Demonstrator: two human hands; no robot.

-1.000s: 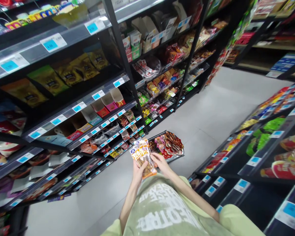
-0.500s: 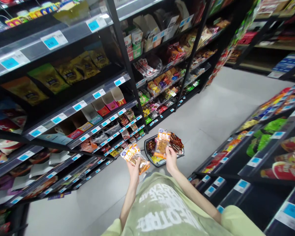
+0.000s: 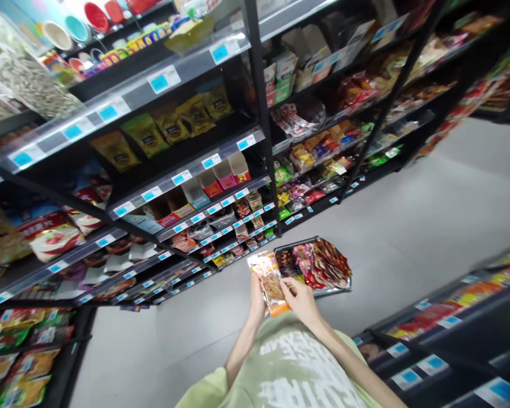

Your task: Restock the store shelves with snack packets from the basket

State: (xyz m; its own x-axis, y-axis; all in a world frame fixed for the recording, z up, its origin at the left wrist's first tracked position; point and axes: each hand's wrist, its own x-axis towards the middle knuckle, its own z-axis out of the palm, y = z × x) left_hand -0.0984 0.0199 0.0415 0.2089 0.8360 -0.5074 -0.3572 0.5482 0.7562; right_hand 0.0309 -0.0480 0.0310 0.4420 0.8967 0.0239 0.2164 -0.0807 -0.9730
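Upright in front of me is an orange and white snack packet (image 3: 269, 286) with a clear window showing brown food. My left hand (image 3: 257, 300) grips it along its left edge. Curled fingers of my right hand (image 3: 302, 301) hold its right edge. Only one packet can be made out; whether a second lies behind it is hidden. Beyond my hands, a black-rimmed basket (image 3: 339, 291) on the floor holds dark packets and a fanned stack of red and brown packets (image 3: 323, 262).
Tall black shelving (image 3: 260, 73) with packaged snacks runs along the left and ahead. Lower shelves (image 3: 429, 334) with price tags stand close on my right. Grey floor (image 3: 408, 209) stretches between them. At lower left is another rack (image 3: 29, 345) of packets.
The two orange packets, held apart in separate hands before, have come together; one now shows between both hands. The view has swung left, so shelves and basket appear further right.
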